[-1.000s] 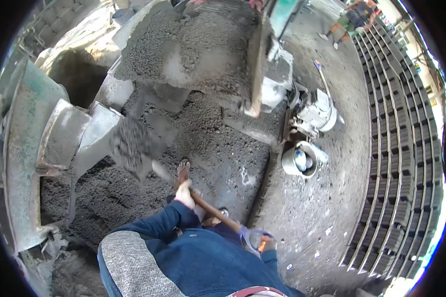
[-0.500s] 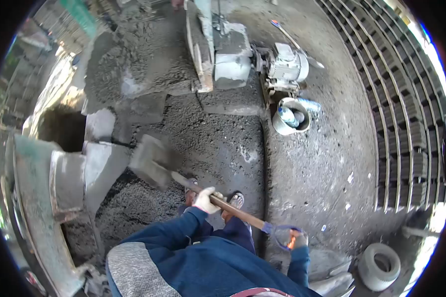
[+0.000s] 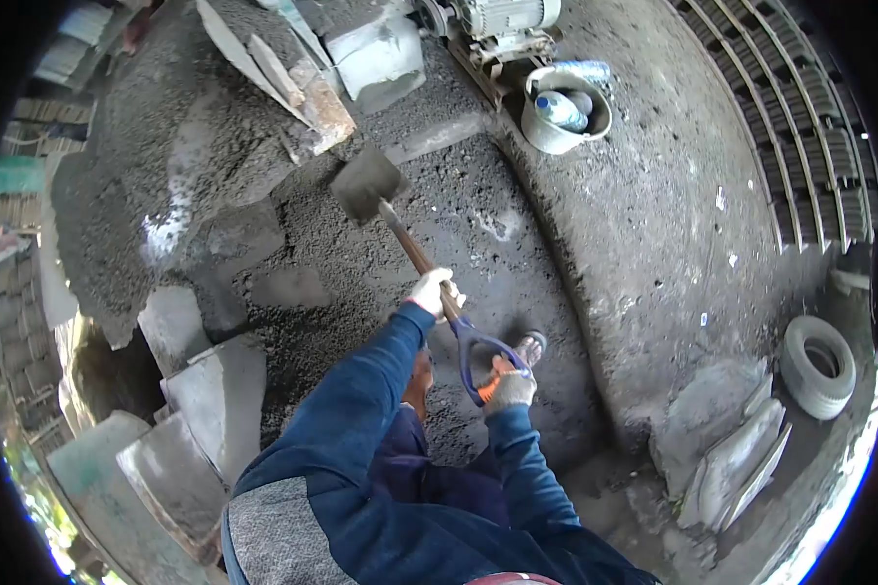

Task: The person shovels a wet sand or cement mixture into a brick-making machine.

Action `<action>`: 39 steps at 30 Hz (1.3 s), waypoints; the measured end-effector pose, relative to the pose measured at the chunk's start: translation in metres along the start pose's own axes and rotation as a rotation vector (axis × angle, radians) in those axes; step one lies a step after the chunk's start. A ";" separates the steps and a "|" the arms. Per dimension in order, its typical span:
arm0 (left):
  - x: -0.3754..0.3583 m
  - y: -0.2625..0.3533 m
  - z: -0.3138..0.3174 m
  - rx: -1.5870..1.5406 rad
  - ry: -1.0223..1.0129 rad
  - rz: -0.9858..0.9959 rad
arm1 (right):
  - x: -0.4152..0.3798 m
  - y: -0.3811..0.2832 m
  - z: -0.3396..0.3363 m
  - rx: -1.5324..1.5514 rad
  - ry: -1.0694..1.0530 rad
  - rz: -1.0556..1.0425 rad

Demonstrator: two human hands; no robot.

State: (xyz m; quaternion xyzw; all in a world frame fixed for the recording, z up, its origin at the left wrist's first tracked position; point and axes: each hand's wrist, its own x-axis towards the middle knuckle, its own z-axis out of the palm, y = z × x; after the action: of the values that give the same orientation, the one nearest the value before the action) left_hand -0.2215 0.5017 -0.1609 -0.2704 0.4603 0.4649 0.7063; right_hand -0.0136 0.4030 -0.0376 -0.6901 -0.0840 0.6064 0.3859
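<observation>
A shovel point(image 3: 415, 249) reaches forward from my body, its flat grey blade resting on or just above the dark, crumbly mix point(image 3: 312, 234). My left hand point(image 3: 435, 293), in a pale glove, is wrapped round the lower wooden shaft. At the rear end, my right hand point(image 3: 510, 387), gloved with orange at the fingers, grips the blue D-shaped handle. The blade lies close to the worn board edge point(image 3: 324, 117); whether it touches the ground is unclear.
A bucket point(image 3: 553, 136) holding bottles stands beyond the raised floor edge, near a motor point(image 3: 507, 18). Metal sheets point(image 3: 219, 390) lean around a dark pit at left. A tire point(image 3: 818, 366) and slabs point(image 3: 737, 468) lie at right.
The shovel blade has swung away from the sheets at left to a point farther forward. Both hands moved with it, the right one coming inward. The view has turned and shifted.
</observation>
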 end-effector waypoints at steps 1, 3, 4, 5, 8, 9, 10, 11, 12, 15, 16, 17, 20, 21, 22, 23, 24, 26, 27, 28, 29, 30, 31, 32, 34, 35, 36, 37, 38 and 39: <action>0.008 0.019 -0.008 0.000 -0.026 0.016 | -0.002 -0.003 0.024 0.032 -0.022 0.079; 0.016 0.054 -0.016 0.035 -0.021 0.044 | 0.003 -0.001 0.058 0.066 -0.090 0.140; 0.013 0.076 -0.013 0.073 0.005 0.065 | 0.013 0.005 0.072 0.070 -0.144 0.118; 0.010 0.098 -0.012 0.113 0.004 0.086 | 0.001 -0.006 0.096 0.134 -0.168 0.184; 0.012 0.160 -0.027 0.153 -0.165 0.105 | -0.014 0.002 0.163 -0.014 -0.216 -0.154; 0.021 0.175 -0.039 0.189 -0.256 0.198 | -0.014 -0.001 0.159 -0.147 -0.273 -0.333; 0.012 0.176 -0.032 0.052 -0.280 0.165 | -0.017 -0.007 0.159 -0.275 -0.333 -0.513; 0.003 0.171 -0.020 0.015 -0.343 0.158 | -0.020 -0.016 0.166 -0.394 -0.390 -0.700; -0.006 0.151 -0.012 -0.023 -0.397 0.142 | -0.029 -0.031 0.154 -0.082 -0.378 -0.400; -0.039 0.073 0.010 0.115 -0.216 0.200 | -0.045 -0.021 0.078 0.269 -0.294 -0.093; -0.047 0.057 0.016 0.140 -0.164 0.090 | -0.046 -0.013 0.060 0.272 -0.290 -0.032; -0.035 0.052 0.012 0.158 -0.120 0.038 | -0.048 -0.005 0.042 0.275 -0.285 0.029; -0.021 0.057 0.016 0.244 -0.268 0.108 | -0.047 -0.017 0.048 -0.296 -0.319 -0.388; -0.014 0.064 0.023 0.185 -0.240 0.147 | -0.047 -0.028 0.054 -0.380 -0.324 -0.428; -0.009 0.066 0.024 0.148 -0.259 0.176 | -0.047 -0.039 0.060 -0.463 -0.326 -0.468; -0.008 0.051 0.016 0.076 -0.248 0.168 | -0.042 -0.044 0.045 -0.448 -0.353 -0.411; -0.002 0.045 0.019 0.011 -0.251 0.169 | -0.037 -0.047 0.029 -0.363 -0.320 -0.336; -0.023 -0.011 0.012 0.100 -0.202 0.105 | -0.042 -0.044 -0.022 -0.131 -0.178 -0.145; -0.043 -0.052 0.006 0.112 -0.195 0.101 | -0.054 -0.039 -0.064 0.085 -0.252 -0.056; -0.060 -0.094 0.004 0.125 -0.197 0.103 | -0.067 -0.034 -0.103 0.302 -0.328 0.026; -0.065 -0.136 -0.005 0.045 -0.145 -0.119 | -0.089 -0.031 -0.143 0.244 -0.181 0.032; -0.069 -0.186 -0.019 0.072 -0.186 -0.133 | -0.111 -0.028 -0.183 0.183 -0.034 0.046; -0.074 -0.232 -0.031 0.054 -0.276 -0.152 | -0.129 -0.025 -0.231 0.135 0.002 0.092; -0.090 -0.267 -0.026 0.003 -0.095 -0.291 | -0.145 -0.024 -0.266 0.085 0.037 0.139; -0.089 -0.326 -0.027 0.056 0.061 -0.445 | -0.160 -0.021 -0.288 0.144 0.186 0.059; -0.083 -0.335 -0.033 0.033 0.069 -0.452 | -0.151 -0.014 -0.303 0.115 0.251 0.085; -0.075 -0.342 -0.038 0.006 0.080 -0.461 | -0.140 -0.005 -0.317 0.053 0.276 0.059; -0.066 -0.334 -0.041 0.012 0.052 -0.442 | -0.135 -0.010 -0.293 -0.005 0.301 0.036; -0.054 -0.317 -0.046 0.021 0.027 -0.422 | -0.128 -0.017 -0.270 -0.060 0.326 0.014; -0.036 -0.296 -0.053 0.024 0.015 -0.388 | -0.108 -0.008 -0.270 -0.044 0.212 0.143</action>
State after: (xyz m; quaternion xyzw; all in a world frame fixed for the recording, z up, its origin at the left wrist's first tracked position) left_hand 0.0204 0.3192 -0.1650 -0.3488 0.4102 0.3126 0.7825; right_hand 0.2056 0.2293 0.0418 -0.7629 -0.0067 0.5541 0.3331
